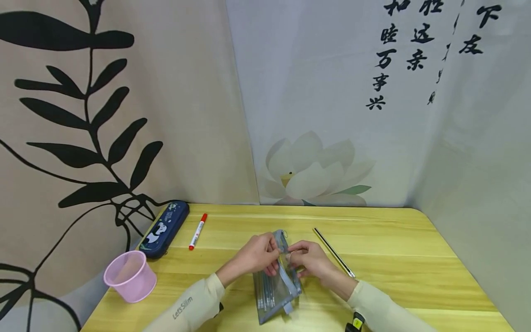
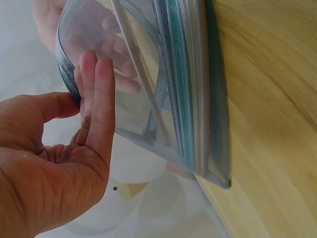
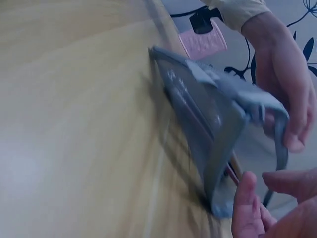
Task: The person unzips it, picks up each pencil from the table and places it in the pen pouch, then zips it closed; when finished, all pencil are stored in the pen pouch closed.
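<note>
A grey mesh zipper pouch (image 1: 275, 290) stands tilted on the table, its mouth spread between the two hands. My left hand (image 1: 259, 253) pinches the rim of the pouch (image 2: 143, 74) between thumb and fingers, as the left wrist view shows. On the other side of the mouth, my right hand (image 1: 311, 260) holds the opposite rim, thumb and index finger close about it in the right wrist view. Through the mesh, the left wrist view shows fingers behind it. Several long slender items (image 1: 267, 293) lie inside the pouch.
A pink cup (image 1: 132, 281) stands at the table's left edge, with a dark blue pencil case (image 1: 166, 230) behind it. A red-and-white marker (image 1: 198, 232) lies to the right of the case. Right of the hands lies a thin silvery rod (image 1: 333, 252).
</note>
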`<action>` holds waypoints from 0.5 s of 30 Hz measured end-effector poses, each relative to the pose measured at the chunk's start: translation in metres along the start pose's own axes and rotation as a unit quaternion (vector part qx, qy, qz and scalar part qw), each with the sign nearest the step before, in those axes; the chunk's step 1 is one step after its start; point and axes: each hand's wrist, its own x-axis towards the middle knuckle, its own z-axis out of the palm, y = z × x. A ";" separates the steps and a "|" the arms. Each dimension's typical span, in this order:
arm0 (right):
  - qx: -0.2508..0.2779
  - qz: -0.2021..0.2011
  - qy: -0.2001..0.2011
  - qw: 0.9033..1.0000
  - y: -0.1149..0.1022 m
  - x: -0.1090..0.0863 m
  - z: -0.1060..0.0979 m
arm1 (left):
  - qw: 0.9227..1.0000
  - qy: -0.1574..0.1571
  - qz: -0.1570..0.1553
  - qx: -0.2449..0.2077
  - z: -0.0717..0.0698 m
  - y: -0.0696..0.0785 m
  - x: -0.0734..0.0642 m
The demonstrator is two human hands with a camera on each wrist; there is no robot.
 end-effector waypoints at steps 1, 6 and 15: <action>-0.003 -0.002 0.004 1.000 -0.001 -0.001 -0.005 | 1.000 0.002 0.001 0.001 0.000 0.000 0.000; -0.027 -0.024 0.033 0.999 0.000 -0.004 -0.032 | 1.000 0.003 0.002 0.001 0.000 -0.001 0.000; -0.121 -0.053 0.089 0.987 -0.001 -0.008 -0.085 | 1.000 0.001 0.005 0.005 -0.001 -0.004 0.001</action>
